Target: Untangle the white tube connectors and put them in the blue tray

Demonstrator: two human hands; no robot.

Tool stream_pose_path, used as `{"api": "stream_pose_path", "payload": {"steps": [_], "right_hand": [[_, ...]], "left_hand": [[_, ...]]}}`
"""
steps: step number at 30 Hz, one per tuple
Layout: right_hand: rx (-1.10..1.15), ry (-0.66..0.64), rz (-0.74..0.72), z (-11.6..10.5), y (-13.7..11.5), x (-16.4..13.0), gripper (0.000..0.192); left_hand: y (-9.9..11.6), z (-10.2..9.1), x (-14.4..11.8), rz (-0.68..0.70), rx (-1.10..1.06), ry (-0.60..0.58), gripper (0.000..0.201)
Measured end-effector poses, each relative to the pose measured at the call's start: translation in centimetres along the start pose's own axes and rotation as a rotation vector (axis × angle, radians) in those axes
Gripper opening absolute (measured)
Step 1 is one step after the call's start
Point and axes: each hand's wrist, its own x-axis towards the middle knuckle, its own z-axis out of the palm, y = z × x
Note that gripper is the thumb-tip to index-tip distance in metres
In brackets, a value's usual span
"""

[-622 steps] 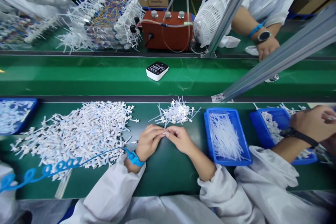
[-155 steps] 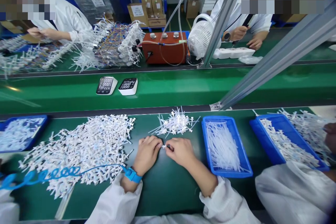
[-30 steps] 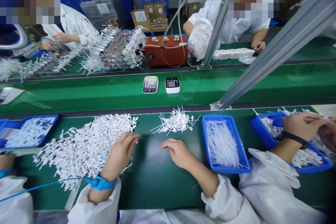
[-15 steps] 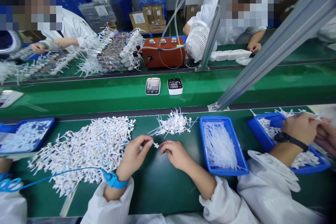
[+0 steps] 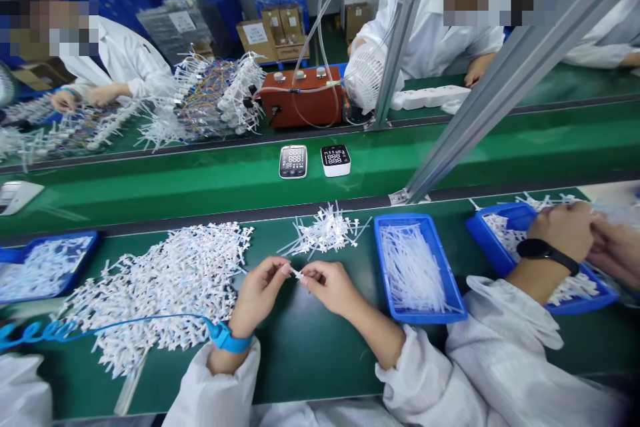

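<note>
My left hand (image 5: 260, 290), with a blue strap at the wrist, pinches a small white plastic connector (image 5: 297, 274) between thumb and forefinger. Thumb and fingers of my right hand (image 5: 327, 283) close on its other end, so both hands meet on it; their tips partly hide the piece. Left of my hands spreads a large pile of white connectors (image 5: 170, 287). Just beyond them lies a smaller heap of connectors with thin tubes (image 5: 330, 230). A blue tray (image 5: 457, 315) of thin, clear-white tubes (image 5: 413, 267) stands to the right of my right hand.
At right, a co-worker's hands (image 5: 570, 240) work over another blue tray (image 5: 607, 300). A blue coiled cord (image 5: 150, 319) crosses the pile. Two display monitors (image 5: 293, 162) lie on the green belt (image 5: 225, 180). A metal post (image 5: 480, 103) slants up at right; a red-brown box (image 5: 305, 107) stands beyond.
My right hand has moved in to the left hand, and its fingers have closed on the connector, which was held by the left hand alone. The view has shifted slightly.
</note>
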Motion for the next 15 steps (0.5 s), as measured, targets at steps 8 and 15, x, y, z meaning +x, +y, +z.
{"api": "stream_pose_path", "payload": {"steps": [8, 15], "right_hand": [[-0.103, 0.018, -0.060, 0.19, 0.78, -0.04, 0.013], [-0.177, 0.019, -0.065, 0.28, 0.69, -0.01, 0.014]], "left_hand": [[-0.19, 0.23, -0.28, -0.006, -0.073, -0.022, 0.025], [-0.25, 0.28, -0.38, -0.003, -0.124, -0.019, 0.026]]}}
